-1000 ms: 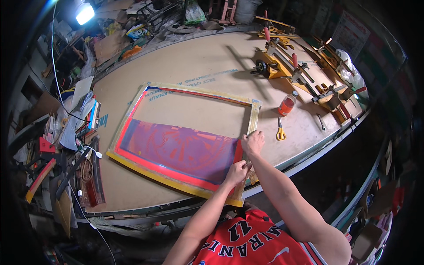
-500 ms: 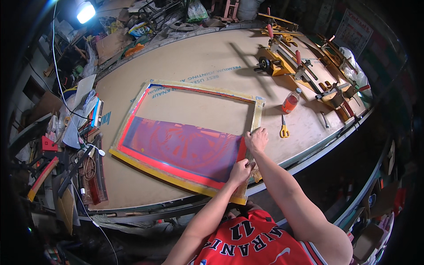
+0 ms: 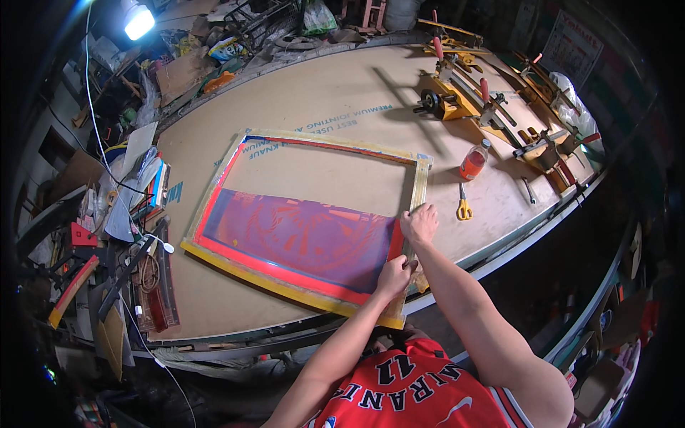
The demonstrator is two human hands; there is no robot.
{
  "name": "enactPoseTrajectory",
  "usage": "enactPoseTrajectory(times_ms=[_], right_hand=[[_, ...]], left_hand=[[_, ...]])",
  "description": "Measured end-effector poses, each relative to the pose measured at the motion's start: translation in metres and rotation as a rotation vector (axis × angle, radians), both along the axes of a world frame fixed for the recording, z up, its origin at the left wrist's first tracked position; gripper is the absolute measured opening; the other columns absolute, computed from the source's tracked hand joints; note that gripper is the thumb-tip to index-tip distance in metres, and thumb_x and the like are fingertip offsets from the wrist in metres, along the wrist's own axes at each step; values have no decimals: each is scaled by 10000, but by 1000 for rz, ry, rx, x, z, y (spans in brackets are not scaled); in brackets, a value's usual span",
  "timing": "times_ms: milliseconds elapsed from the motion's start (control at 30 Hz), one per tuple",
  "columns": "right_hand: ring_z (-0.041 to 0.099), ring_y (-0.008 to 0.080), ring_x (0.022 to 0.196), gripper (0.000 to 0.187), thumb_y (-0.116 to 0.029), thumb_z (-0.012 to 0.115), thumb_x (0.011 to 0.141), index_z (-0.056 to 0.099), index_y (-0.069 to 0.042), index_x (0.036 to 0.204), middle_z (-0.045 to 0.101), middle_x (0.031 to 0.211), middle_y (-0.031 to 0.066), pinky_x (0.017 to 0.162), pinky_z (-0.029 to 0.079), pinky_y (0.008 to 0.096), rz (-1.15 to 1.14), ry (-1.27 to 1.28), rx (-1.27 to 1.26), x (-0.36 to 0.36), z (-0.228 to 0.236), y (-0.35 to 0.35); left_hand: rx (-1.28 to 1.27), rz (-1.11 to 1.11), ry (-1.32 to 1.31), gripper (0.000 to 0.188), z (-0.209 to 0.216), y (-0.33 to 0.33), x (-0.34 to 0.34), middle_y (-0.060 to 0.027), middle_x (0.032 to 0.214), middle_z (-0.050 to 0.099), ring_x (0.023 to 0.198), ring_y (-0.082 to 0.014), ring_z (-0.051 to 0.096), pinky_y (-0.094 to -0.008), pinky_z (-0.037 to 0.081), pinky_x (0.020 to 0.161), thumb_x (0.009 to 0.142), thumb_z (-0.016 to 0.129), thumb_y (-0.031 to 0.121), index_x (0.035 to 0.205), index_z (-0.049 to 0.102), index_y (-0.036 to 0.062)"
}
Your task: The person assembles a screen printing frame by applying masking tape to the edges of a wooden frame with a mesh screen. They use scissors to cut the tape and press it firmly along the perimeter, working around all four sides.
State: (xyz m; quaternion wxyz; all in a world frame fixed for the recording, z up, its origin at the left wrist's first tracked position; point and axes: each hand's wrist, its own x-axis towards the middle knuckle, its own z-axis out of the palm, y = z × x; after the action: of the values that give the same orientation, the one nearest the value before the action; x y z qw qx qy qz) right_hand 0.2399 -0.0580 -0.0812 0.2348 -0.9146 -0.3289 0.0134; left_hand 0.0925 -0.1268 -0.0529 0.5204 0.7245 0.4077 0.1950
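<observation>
A screen-printing frame (image 3: 280, 284) with worn yellow and red rails lies at a slant on the board. Its lower half carries purple mesh (image 3: 303, 232) with a reddish round design; the mesh's upper edge is ragged, and bare board shows through the other half. My left hand (image 3: 394, 277) is closed at the lower part of the right rail, thumb on top. Just beyond it, my right hand (image 3: 419, 224) curls its fingers over the same rail, close to the mesh's torn corner. What lies under the fingers is partly hidden.
Right of the frame are yellow-handled scissors (image 3: 464, 207), a bottle of orange-red liquid (image 3: 474, 162) and a small wrench (image 3: 529, 190). Yellow metal clamping equipment (image 3: 457, 105) fills the far right. Tools and scraps (image 3: 135, 207) crowd the left edge, beneath a lit lamp (image 3: 138, 21).
The whole view has shifted slightly, everything appearing a little further right. Both hands keep their places on the frame's right rail.
</observation>
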Motion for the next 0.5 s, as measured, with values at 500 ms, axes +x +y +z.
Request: enactPoseTrajectory(times_ms=[500], right_hand=[[533, 343, 1122, 469, -315, 634, 788, 528, 23, 1095, 531, 1144, 190, 923, 453, 498, 9, -4, -6, 3, -3, 1]], left_hand=[[27, 17, -10, 494, -10, -6, 3, -254, 712, 558, 652, -419, 544, -472, 417, 609, 947, 605, 436, 800, 526, -29]])
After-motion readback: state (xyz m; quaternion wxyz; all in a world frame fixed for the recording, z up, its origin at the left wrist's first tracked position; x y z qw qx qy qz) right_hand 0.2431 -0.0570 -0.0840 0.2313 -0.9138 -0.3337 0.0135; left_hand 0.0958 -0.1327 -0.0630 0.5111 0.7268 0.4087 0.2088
